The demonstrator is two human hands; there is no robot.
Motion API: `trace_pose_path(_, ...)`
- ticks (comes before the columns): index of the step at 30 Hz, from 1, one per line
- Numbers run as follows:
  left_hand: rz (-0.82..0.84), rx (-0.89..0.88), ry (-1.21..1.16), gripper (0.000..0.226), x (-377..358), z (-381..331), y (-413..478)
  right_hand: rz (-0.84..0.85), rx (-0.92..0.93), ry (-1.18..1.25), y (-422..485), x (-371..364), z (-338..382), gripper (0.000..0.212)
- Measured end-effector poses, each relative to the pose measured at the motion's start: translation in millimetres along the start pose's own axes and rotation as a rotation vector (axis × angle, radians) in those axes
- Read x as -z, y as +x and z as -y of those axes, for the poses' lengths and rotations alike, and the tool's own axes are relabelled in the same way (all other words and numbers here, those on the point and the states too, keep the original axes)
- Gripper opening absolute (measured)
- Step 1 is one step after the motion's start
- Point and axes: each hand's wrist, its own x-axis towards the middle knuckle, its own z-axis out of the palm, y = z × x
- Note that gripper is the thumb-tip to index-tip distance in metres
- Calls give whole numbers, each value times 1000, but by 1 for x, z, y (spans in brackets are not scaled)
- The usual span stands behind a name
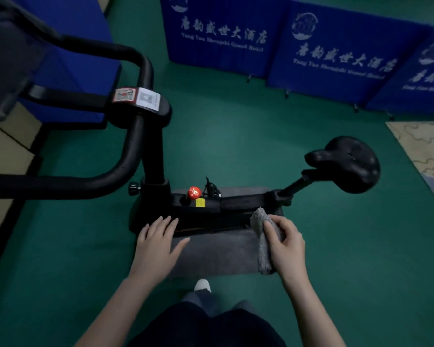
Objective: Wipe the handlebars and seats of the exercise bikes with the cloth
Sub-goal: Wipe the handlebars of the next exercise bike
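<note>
Green floor (236,126); blue folding screens (336,46) with white lettering; patterned rug (426,156) at right; dim light.

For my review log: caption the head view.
Standing at an exercise bike, right hand grips grey cloth, left hand open.

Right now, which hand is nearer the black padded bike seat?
Right. The right hand, gripping the grey cloth, is below-left of the black padded seat; the left hand is farther left, below the red knob.

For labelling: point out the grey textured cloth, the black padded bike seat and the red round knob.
grey cloth (259,218): head view, bunched upper end.
black seat (348,164): head view, pad centre.
red knob (194,192): head view, top.
</note>
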Motion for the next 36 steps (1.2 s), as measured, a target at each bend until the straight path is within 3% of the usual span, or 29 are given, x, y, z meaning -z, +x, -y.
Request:
trace_pose_path(9, -21, 299, -95, 84, 0, 13, 1, 279, 203, 24, 69, -33, 46, 9)
trace_pose_path(16, -166, 617, -154, 118, 9, -10, 1, 583, 432, 80, 126, -51, 86, 12)
trace_pose_path(20, -262, 804, -196, 123, 20, -31, -5, 747, 581, 117, 149, -61, 109, 9)
trace_pose_path(24, -338, 942, -204, 118, 33, -46, -16, 906, 676, 198, 156, -71, 134, 19)
trace_pose_path(29, -435, 1077, -220, 114, 51, -50, -33, 1074, 773, 303, 143, -88, 173, 17)
trace_pose_path(36, -539, 1176, -246, 82, 72, -10, -55, 1202, 887, 356, 107, -128, 229, 14)
